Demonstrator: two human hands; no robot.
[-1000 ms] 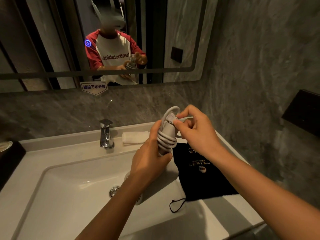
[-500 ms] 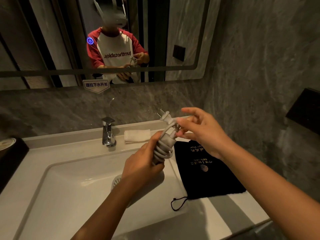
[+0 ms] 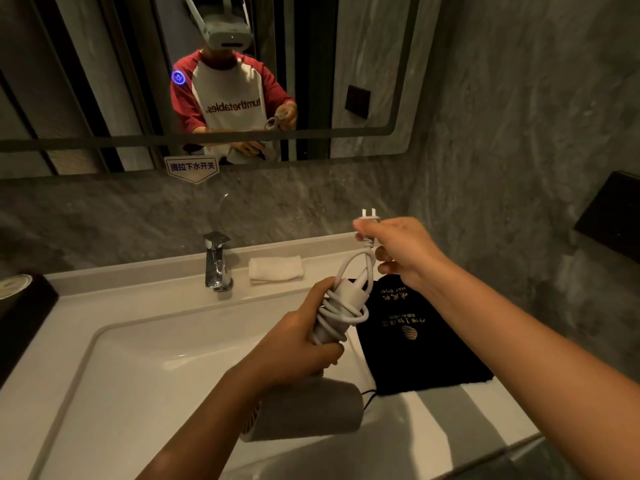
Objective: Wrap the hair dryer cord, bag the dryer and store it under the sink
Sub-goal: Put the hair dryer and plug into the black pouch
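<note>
A white hair dryer (image 3: 304,410) hangs barrel-down over the sink basin, its handle pointing up. My left hand (image 3: 294,344) grips the handle, where the white cord (image 3: 341,310) is wound in several loops. My right hand (image 3: 398,251) is up and to the right, pinching the plug (image 3: 369,216) with its two prongs pointing up; a short loose loop of cord runs from it to the handle. A black drawstring bag (image 3: 415,344) with gold lettering lies flat on the counter to the right of the basin.
A white sink (image 3: 138,358) with a chrome faucet (image 3: 216,261) fills the counter. A folded white towel (image 3: 275,268) lies behind the basin. A dark box (image 3: 24,313) sits at the left edge. Grey stone walls and a mirror (image 3: 207,81) close in behind and right.
My right hand has pulled the plug end up and away to the right from the handle, opening a loose loop. The dryer has tilted lower, so its barrel now shows below my left hand.
</note>
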